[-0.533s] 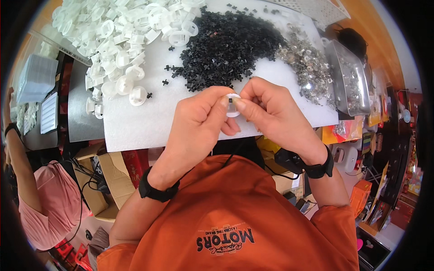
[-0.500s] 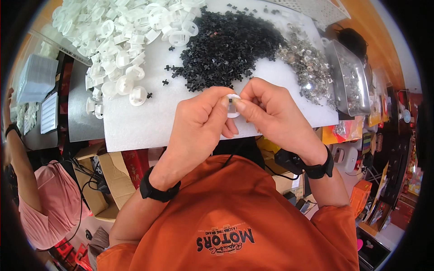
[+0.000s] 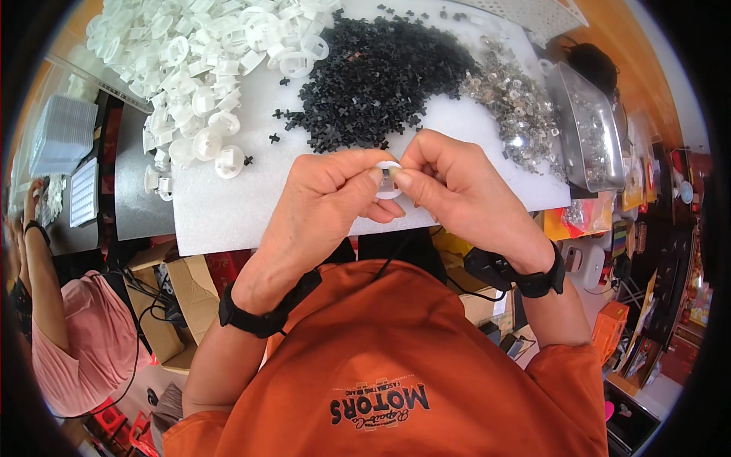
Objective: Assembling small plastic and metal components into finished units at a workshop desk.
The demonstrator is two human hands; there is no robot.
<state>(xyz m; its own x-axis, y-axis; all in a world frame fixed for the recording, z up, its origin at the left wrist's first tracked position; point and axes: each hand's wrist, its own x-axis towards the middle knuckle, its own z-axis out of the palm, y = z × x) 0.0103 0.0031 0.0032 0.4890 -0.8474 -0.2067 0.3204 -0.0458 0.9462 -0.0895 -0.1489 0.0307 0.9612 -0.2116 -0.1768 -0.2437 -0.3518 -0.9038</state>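
Pinched between both my hands is a small round white plastic part, held over the near edge of a white foam sheet. A dark bit shows in its middle, partly hidden by my thumbs. My left hand grips its left side with thumb and forefinger, the other fingers curled beneath. My right hand presses the right side with thumb and bent fingers. Just beyond my fingertips lies a heap of small black cross-shaped pieces.
White plastic parts are heaped at the far left. Small shiny metal pieces lie to the right, beside a clear plastic tray. At the left edge a co-worker's arm reaches to a dark table near a white tray.
My left wrist has swung slightly outward to the left, while both hands keep their pinch on the white part. The co-worker's hands have shifted at the left edge.
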